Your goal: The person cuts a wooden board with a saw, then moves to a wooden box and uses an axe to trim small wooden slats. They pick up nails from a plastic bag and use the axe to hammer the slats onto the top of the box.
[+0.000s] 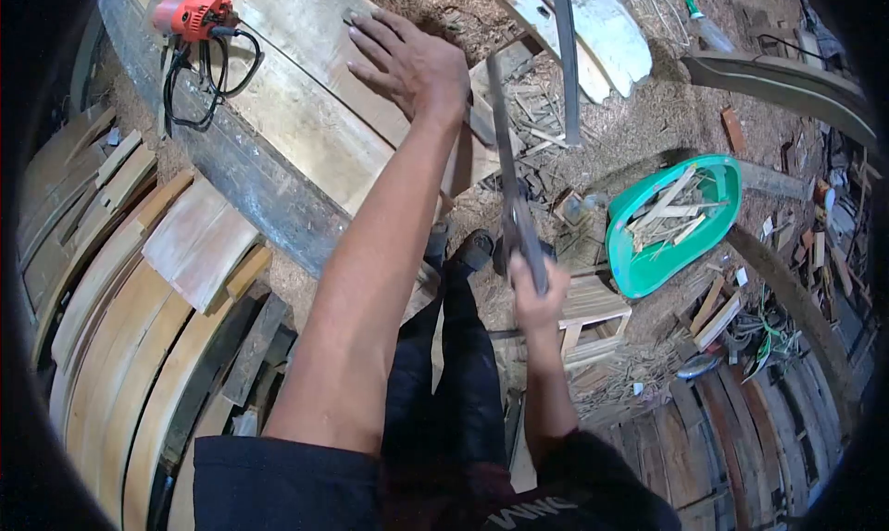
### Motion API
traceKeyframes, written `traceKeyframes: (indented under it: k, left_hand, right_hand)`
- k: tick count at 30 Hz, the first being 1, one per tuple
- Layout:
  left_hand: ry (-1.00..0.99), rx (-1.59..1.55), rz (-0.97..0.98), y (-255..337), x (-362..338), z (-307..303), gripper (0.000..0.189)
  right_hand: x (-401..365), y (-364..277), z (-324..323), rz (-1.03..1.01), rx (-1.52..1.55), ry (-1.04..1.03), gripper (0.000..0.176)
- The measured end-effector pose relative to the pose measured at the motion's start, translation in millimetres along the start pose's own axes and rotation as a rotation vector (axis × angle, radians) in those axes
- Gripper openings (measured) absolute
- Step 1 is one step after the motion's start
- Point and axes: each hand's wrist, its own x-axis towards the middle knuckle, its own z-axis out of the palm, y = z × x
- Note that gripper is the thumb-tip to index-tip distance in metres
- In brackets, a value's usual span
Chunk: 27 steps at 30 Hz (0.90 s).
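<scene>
My left hand lies flat with fingers stretched on a wooden board of the pale plank bench, close to the bench's end. A small dark piece shows at its fingertips. In my right hand, fingers wrapped round the handle, is a long, dark handsaw, its blade seen almost edge-on. The blade points away from me, just right of the board end, and overlaps the bench's corner in this view. Part of the handle is hidden by my fingers.
A red power tool with a black cord sits on the bench's left side. At right stands a green tub of wood scraps, beside a small slatted wooden stool. Curved planks are stacked at left; shavings cover the floor.
</scene>
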Motion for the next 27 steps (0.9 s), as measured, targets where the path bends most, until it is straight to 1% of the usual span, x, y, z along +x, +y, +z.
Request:
traceKeyframes:
  k: [2, 5, 6, 7, 8, 9, 11, 12, 14, 16, 17, 20, 21, 22, 24, 26, 27]
  left_hand:
    - [0.040, 0.033, -0.002, -2.3, 0.1, 5.2, 0.068]
    - [0.067, 0.099, 0.003, -1.6, 0.2, 8.6, 0.065]
    - [0.059, 0.097, 0.013, -0.7, -1.3, 8.4, 0.066]
    - [0.056, 0.099, 0.022, -1.6, -2.1, 7.6, 0.066]
    - [0.060, 0.106, 0.023, -3.1, -0.3, 6.8, 0.066]
    - [0.040, 0.116, 0.018, -3.1, -0.1, 7.0, 0.067]
    - [0.014, 0.054, 0.009, -0.9, 1.3, 1.0, 0.069]
    - [-0.002, 0.023, 0.003, -0.7, -0.3, 0.1, 0.070]
    - [0.016, 0.050, 0.008, -1.4, 2.3, 4.2, 0.070]
    - [-0.002, 0.029, 0.011, -0.6, -0.4, 2.5, 0.071]
    - [0.007, 0.044, 0.021, -2.0, 0.1, 4.0, 0.071]
    - [0.019, 0.025, 0.023, -1.9, -0.7, 3.3, 0.071]
    - [0.011, 0.032, 0.035, -3.8, -0.2, 4.1, 0.070]
    - [0.015, 0.027, 0.034, -3.4, -0.2, 4.1, 0.071]
    - [0.013, 0.018, 0.033, -2.9, 0.1, 3.5, 0.071]
    - [0.010, 0.028, 0.030, -3.0, -3.6, 4.4, 0.071]
    - [0.023, 0.030, 0.030, -2.1, 1.1, 5.1, 0.071]
  right_hand:
    - [35.3, -9.7, 19.7, 0.005, 0.010, -0.009, 0.024]
    - [1.3, -0.1, 20.5, 0.002, -0.065, 0.047, 0.027]
    - [-25.5, 4.6, 15.8, -0.111, -0.147, 0.084, 0.028]
    - [-49.8, 18.8, 11.5, -0.088, -0.103, 0.104, 0.029]
    - [-55.7, 20.7, 10.5, -0.069, -0.058, 0.115, 0.030]
    - [-49.5, 29.4, 9.1, -0.042, -0.049, 0.090, 0.030]
    - [-0.9, 21.0, 15.6, 0.017, -0.030, 0.050, 0.030]
    - [28.2, 9.1, 22.7, -0.036, -0.022, 0.042, 0.031]
    - [15.9, 5.4, 20.1, 0.058, -0.057, 0.013, 0.027]
    - [-33.5, 11.4, 8.4, -0.135, -0.222, 0.092, 0.023]
    - [-60.9, 29.1, 4.9, -0.063, -0.054, 0.106, 0.020]
    - [-27.2, 21.2, 3.7, -0.063, -0.057, 0.083, 0.023]
    - [2.8, 20.1, 9.8, 0.006, 0.002, 0.031, 0.027]
    - [29.8, 8.0, 20.8, -0.041, -0.025, 0.049, 0.030]
    - [16.3, 12.9, 21.1, -0.035, -0.054, 0.034, 0.031]
    - [-45.9, 28.9, 6.7, -0.110, -0.081, 0.119, 0.032]
    - [-58.8, 34.5, 4.7, -0.160, -0.088, 0.160, 0.033]
